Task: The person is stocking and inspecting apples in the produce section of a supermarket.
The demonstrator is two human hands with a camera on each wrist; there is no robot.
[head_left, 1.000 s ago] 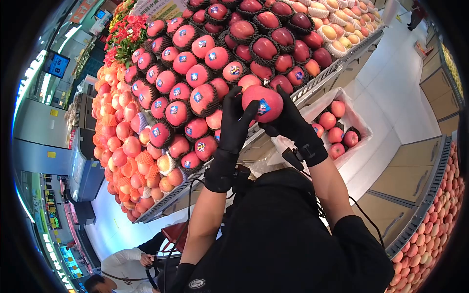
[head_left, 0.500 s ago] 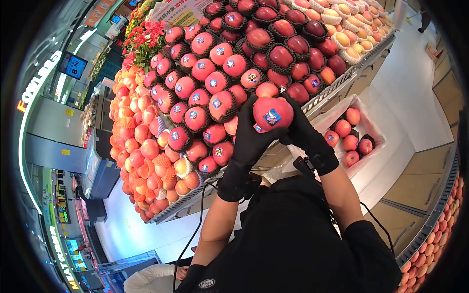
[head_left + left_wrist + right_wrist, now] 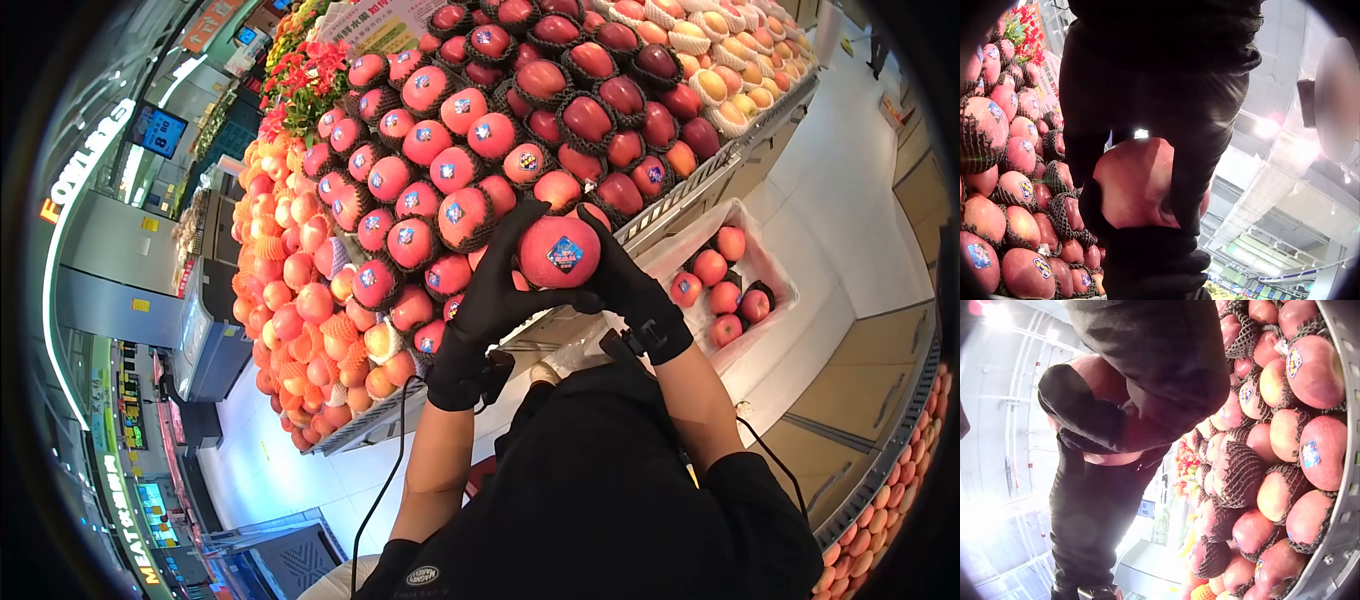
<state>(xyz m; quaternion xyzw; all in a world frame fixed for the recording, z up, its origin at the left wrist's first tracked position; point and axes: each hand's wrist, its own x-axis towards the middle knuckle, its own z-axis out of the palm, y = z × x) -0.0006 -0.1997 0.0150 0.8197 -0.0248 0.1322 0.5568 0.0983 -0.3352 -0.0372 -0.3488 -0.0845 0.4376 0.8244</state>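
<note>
A large red apple with a blue diamond sticker facing up is held between both black-gloved hands, above the front edge of the apple display. The left hand grips its left side, thumb along the bottom. From the right, the right hand curls its fingers round the same apple. In the left wrist view, the apple shows between dark gloved fingers. The right wrist view has gloved fingers wrapped across the apple, partly hiding it.
Netted red apples fill the sloping display beyond the hands, with orange-netted fruit at left and pale-netted fruit at upper right. A lined box with several apples stands right, below the display's metal edge. Red flowers stand behind.
The apple has come lower and been turned so its sticker faces up. The left hand's fingers have shifted from its front to its side. The camera view has swung, moving the display rightward.
</note>
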